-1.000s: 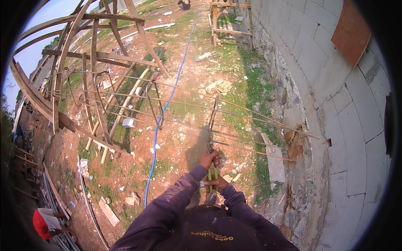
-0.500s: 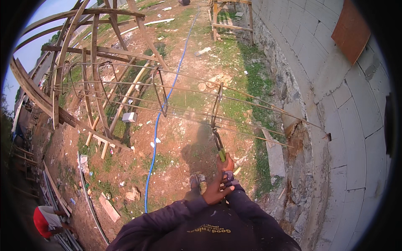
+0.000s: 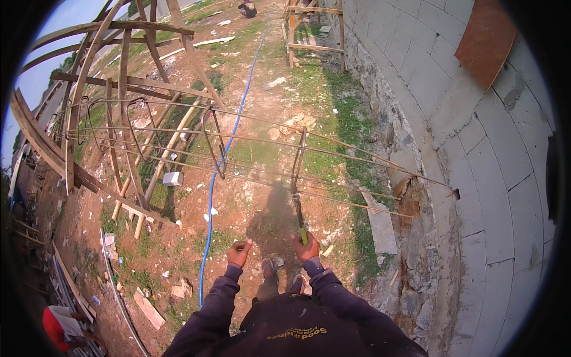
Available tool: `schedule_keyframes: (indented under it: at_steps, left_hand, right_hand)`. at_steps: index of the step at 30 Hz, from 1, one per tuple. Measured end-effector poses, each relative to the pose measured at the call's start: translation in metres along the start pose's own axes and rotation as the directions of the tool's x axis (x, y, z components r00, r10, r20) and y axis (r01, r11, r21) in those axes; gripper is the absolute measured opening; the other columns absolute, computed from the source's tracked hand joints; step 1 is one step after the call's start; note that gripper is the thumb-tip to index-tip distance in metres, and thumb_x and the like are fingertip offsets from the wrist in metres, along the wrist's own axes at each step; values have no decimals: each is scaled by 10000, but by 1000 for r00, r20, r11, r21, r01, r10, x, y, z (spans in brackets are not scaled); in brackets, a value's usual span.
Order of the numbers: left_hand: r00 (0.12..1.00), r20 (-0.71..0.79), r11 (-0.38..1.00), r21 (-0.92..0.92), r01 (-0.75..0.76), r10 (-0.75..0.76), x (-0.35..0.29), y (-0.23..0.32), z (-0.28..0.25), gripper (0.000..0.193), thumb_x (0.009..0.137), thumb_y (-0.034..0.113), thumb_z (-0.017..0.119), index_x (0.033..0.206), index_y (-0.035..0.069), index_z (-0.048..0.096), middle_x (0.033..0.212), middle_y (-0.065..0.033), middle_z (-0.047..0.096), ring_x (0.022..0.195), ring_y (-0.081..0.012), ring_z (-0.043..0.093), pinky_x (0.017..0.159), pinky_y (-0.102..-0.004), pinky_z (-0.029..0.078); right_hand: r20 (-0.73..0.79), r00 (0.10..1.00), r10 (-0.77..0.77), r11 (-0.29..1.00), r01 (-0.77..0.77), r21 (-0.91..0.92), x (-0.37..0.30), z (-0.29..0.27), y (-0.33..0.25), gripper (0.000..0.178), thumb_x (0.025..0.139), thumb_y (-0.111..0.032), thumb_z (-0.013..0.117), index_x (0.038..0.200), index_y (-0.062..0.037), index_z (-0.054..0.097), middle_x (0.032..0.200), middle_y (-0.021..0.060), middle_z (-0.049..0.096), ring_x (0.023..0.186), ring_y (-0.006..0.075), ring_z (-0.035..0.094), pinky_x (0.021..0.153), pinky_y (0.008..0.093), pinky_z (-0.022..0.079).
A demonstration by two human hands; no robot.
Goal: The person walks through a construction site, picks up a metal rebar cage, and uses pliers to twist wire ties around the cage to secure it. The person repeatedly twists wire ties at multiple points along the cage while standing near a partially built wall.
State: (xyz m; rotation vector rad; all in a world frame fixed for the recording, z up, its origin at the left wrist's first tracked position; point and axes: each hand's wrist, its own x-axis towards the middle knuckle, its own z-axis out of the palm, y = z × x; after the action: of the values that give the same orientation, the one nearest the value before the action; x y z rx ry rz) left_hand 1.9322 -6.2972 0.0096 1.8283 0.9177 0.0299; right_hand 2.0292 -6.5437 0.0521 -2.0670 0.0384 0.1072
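- Nearest, the left hand [image 3: 239, 254]: held up in front, its fingers curled; from my remote post I cannot tell whether thumb and forefinger pinch anything.
- The right hand [image 3: 307, 249]: apart from the left, its fingers wrapped around the green grips of 1 pair of pincers [image 3: 298, 212].
- The pincers: pointing forward, head at the near, lower corner of a rectangular stirrup [image 3: 297, 160], beside the nearest of the long bars [image 3: 351, 203]; I cannot make out the bite.
- Risk, as I judge it: with 1 hand on the grips, the head could slip if the hold loosens or twists; a hard pull could skew the stirrup, since I see no prop beneath it.
- Beyond, the blue hose [image 3: 209, 220] passes under the bars; I consider it a trip hazard for a step leftward.
- Farther: a timber frame [image 3: 123, 77] at left, a block wall [image 3: 493, 196] at right, and 1 crouched person [image 3: 247, 9].
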Motion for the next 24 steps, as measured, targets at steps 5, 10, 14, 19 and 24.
schedule_keyframes:
  at_steps: [5,10,14,19,24]
  left_hand:
    - [697,538,708,-704,61,475,15,119,100,665,934,435,643,1396,-7,461,1308,-205,584,1266,-329,536,1069,-451,396]
    - [413,819,574,-574,584,398,-4,157,135,444,952,406,613,1060,-23,581,996,-174,678,885,-351,673,889,-503,522]
    - [787,588,674,-659,335,183,-21,168,161,429,919,442,648,887,16,616,776,-96,657,653,-259,614,655,-437,522]
    - [998,1,908,-414,-57,64,-43,183,182,369,921,388,646,769,52,638,712,-55,624,617,-203,530,626,-353,427]
    - [752,551,790,-610,68,361,-12,158,136,334,918,351,668,836,28,634,746,-65,659,695,-223,637,678,-363,514]
  right_hand:
    - [202,978,-57,987,24,160,-5,-8,6,356,831,-320,765,774,-23,576,625,52,574,580,227,569,597,383,470]
    - [954,179,-242,397,-878,266,27,-61,18,196,863,-171,730,944,-32,617,803,91,628,691,196,598,582,318,419]
    - [673,740,-13,929,-240,282,18,-57,19,308,834,-224,738,1012,-5,616,853,154,673,766,297,666,647,386,484]
    - [74,996,-57,996,62,-69,2,-29,24,417,733,-242,774,994,14,574,910,277,662,876,432,664,678,457,500]
    - [895,109,-433,313,-913,262,25,-42,33,194,839,-169,703,927,-6,644,766,98,642,639,238,628,580,350,462]
